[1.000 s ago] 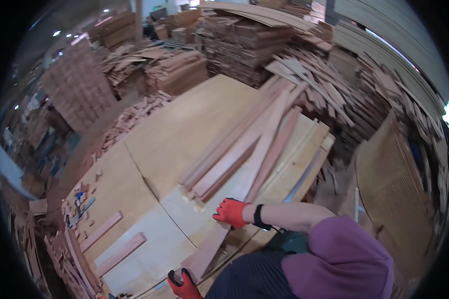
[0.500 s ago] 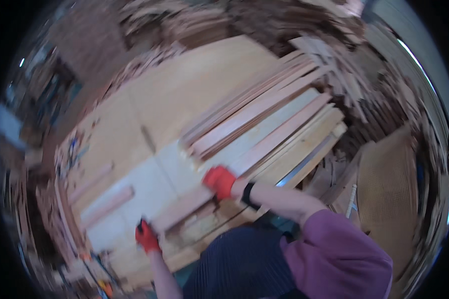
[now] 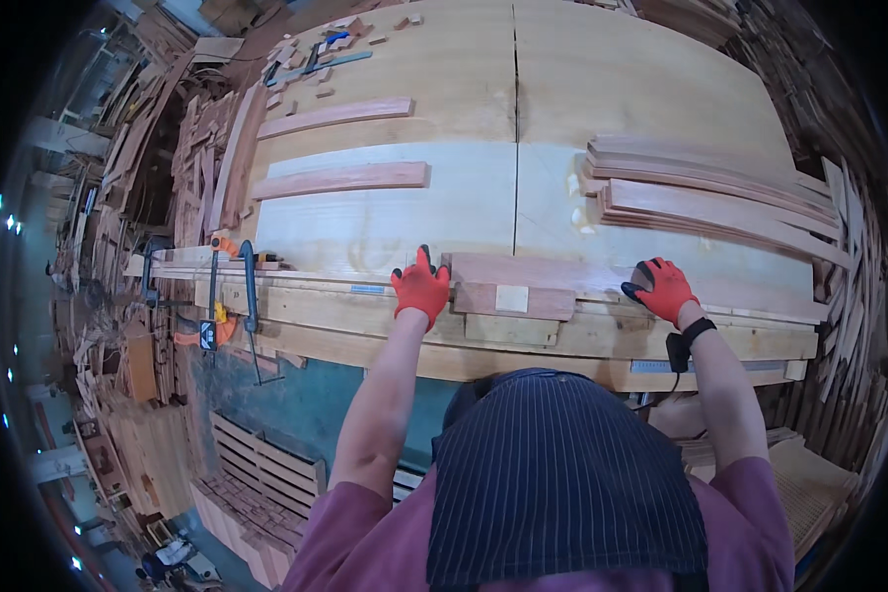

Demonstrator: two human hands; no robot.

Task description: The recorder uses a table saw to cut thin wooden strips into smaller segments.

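Note:
A long reddish-brown wooden board lies along the near edge of the workbench. My left hand, in a red glove with black fingertips, is at its left end, fingers spread and thumb beside the end. My right hand, gloved alike, sits farther right along the board, fingers bent over its far side and thumb toward its near side. Against the board's near side is a shorter wooden block with a pale square patch on it.
Two reddish strips lie on the left of the bench, and stacked boards on the right. Clamps grip the bench's left edge. Small offcuts and tools lie at the far left. A slatted wooden pallet stands below left.
My view has swung round, so the bench now lies nearly level across the picture. My left hand's fingers show spread at the board's end; my right hand sits farther right along it.

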